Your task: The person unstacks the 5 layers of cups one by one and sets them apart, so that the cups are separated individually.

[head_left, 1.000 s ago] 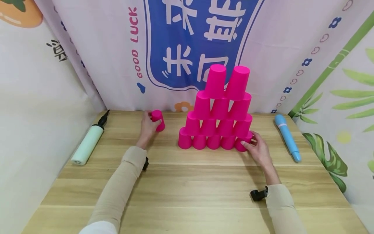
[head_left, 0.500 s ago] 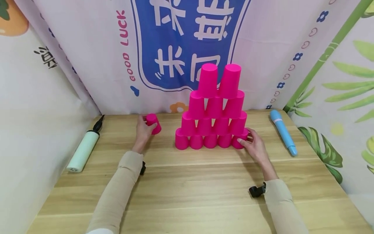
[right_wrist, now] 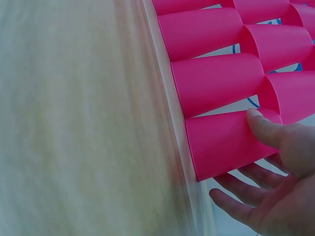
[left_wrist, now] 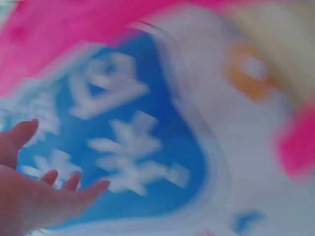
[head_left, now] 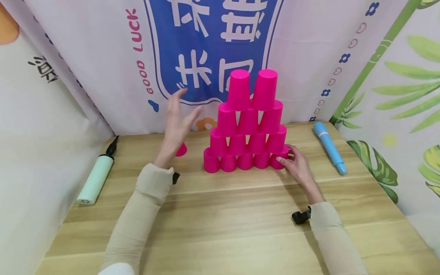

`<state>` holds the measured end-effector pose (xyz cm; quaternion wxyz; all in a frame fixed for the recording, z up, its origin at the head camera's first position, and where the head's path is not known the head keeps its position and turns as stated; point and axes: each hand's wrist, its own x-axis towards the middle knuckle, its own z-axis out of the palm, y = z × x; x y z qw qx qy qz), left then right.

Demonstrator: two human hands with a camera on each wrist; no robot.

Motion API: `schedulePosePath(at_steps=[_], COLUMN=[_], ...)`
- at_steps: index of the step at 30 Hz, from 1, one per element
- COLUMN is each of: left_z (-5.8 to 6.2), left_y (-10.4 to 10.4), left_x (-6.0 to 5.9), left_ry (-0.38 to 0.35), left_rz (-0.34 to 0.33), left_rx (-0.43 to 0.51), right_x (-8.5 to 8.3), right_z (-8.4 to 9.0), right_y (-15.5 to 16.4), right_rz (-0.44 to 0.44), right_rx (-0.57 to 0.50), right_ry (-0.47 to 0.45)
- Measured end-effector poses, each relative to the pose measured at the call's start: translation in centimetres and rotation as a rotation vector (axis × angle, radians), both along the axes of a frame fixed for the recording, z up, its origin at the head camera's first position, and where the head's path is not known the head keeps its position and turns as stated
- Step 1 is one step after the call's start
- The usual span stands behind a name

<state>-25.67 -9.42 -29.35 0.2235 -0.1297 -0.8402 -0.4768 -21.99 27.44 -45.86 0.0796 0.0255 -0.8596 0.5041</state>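
Upside-down pink cups [head_left: 245,162] form a stacked wall in the head view, with two cups [head_left: 238,91] side by side on top. My right hand [head_left: 296,165] holds the rightmost bottom cup [right_wrist: 226,140], thumb on its front and fingers around its outer side. Raised left of the stack, my left hand [head_left: 177,124] has its thumb and fingers spread, with nothing between them. Behind that hand a single pink cup [head_left: 181,149] stands on the table, partly hidden. In the blurred left wrist view the left fingers [left_wrist: 88,192] are extended before the printed cloth.
A pale green hand pump [head_left: 96,179] with a black nozzle lies at the table's left. At the right lies a blue stick-shaped thing [head_left: 330,147]. Printed cloth [head_left: 137,76] hangs behind the wooden table [head_left: 220,221].
My left hand has let go of the single cup and risen above it, fingers spreading. The right hand stays at the bottom right cup. The head view has shifted slightly.
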Motion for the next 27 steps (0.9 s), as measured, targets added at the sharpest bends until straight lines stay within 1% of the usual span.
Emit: schedulePosePath(at_steps=[2,4,5,7,9,11,16,20,24,27], left_z=[2.4,4.1,4.7,5.5,5.9,6.0,5.8,5.7,5.8,5.8], left_y=[2.5,4.6,5.5,6.8,7.6,8.1,8.4,8.5,8.6,8.8], left_x=[0.5,0.7,0.8,0.7,0.6,0.5,0.1,-0.2,-0.4,-0.6], left_ry=[-0.028,-0.044,-0.065,-0.091,-0.114,-0.136,-0.169,-0.171,-0.187,-0.211], left_rz=[-0.133,-0.247,-0.289,-0.33,-0.335,-0.319,-0.263,-0.233,-0.227,-0.226], left_rx=[0.084,0.142,0.165,0.186,0.199,0.204,0.181,0.175,0.162,0.126], right_x=[0.1,0.1,0.2,0.2,0.2,0.2,0.1,0.0,0.0,0.0], right_z=[0.1,0.1,0.0,0.0,0.0,0.1,0.0,0.0,0.1,0.0], right_y=[0.1,0.1,0.1,0.0,0.0,-0.1,-0.3,-0.3,-0.1,-0.1], right_rz=[-0.004,-0.005,-0.006,-0.003,0.002,0.005,0.005,0.004,0.003,0.0], right_rx=[-0.004,-0.01,-0.013,-0.014,-0.015,-0.015,-0.018,-0.016,-0.008,-0.007], right_ry=[-0.001,-0.002,-0.002,-0.002,-0.001,0.0,-0.017,-0.027,-0.021,-0.018])
